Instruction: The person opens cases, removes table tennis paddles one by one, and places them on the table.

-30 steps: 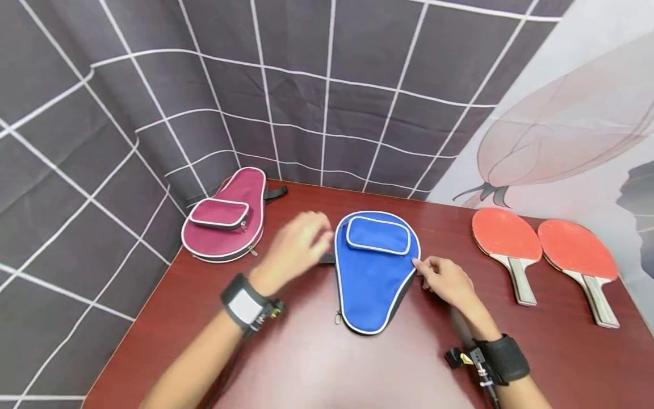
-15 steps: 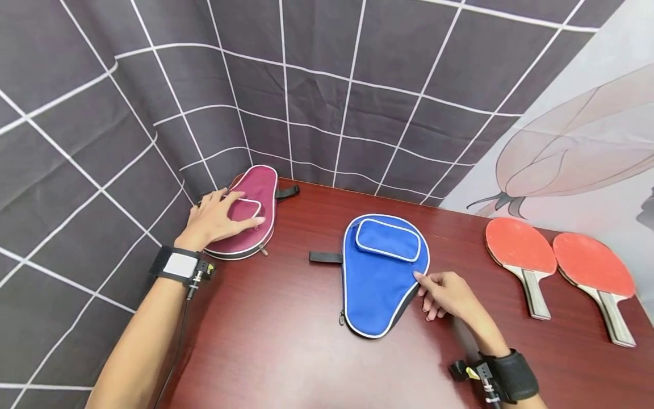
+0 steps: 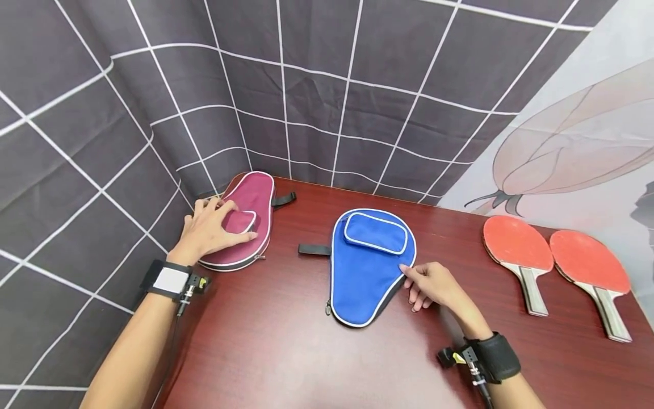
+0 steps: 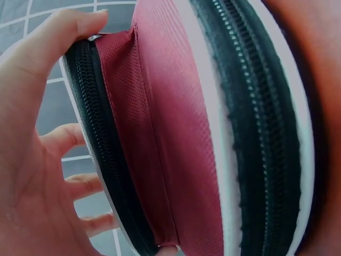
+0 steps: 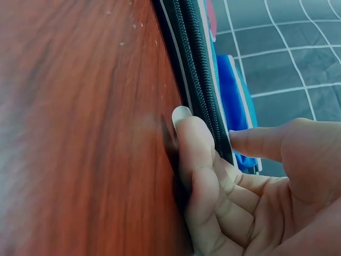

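Observation:
A maroon table tennis bat case (image 3: 258, 193) with white piping lies on the table at the back left. My left hand (image 3: 204, 230) spans its small zipped pocket (image 4: 128, 90) and grips it, thumb on the near right side, fingers over the far side. Part of the pocket is hidden under the hand. Flat in the middle lies a blue bat case (image 3: 357, 278), pocket toward the back, black strap out to the left. At its right edge, my right hand (image 3: 434, 284) pinches the rim, thumb on top and fingertips low beside the zipper (image 5: 205, 80).
Two red-faced table tennis bats (image 3: 518, 244) lie at the right, handles toward me. A dark grid-patterned cloth (image 3: 306, 85) rises behind and to the left of the reddish-brown table (image 3: 286, 341). A pale flower-patterned backdrop (image 3: 567, 142) stands behind the bats.
My left hand has gone from beside the blue case to the maroon case, which has shifted slightly toward me. The blue case has slid a little left with my right hand on its edge.

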Action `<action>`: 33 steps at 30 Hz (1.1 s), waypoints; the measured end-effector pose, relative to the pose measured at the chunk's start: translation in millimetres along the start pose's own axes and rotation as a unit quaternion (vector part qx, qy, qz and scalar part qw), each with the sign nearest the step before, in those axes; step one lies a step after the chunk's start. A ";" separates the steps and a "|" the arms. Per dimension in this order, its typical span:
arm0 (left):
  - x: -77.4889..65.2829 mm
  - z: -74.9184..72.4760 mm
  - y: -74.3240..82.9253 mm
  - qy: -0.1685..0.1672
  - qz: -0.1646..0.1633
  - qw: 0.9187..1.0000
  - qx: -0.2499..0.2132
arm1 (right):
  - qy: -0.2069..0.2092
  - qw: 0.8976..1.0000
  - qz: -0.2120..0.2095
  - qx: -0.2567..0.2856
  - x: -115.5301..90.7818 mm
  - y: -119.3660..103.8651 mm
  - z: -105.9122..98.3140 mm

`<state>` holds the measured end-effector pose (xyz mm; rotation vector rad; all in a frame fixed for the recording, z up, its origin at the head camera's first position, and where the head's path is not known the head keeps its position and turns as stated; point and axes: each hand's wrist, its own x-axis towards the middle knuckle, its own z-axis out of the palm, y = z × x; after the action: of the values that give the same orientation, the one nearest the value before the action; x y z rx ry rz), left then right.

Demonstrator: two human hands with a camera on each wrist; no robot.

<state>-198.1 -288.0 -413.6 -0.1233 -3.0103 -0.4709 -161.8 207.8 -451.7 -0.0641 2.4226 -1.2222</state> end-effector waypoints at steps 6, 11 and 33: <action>-23.6 -1.4 1.0 0.026 0.017 1.000 -0.004 | -0.028 1.000 -0.010 0.004 19.9 -10.6 3.8; -51.8 -5.6 3.8 0.028 0.025 0.999 -0.003 | -0.051 0.999 -0.011 0.011 40.6 -23.0 13.7; -205.1 -48.9 65.3 -0.035 -0.008 0.999 0.028 | -0.102 0.992 0.020 0.073 153.4 -130.9 87.4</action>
<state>15.4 -254.5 -368.9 -0.1143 -3.0916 -0.3924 -286.3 26.6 -449.2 -0.0929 2.1444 -1.3031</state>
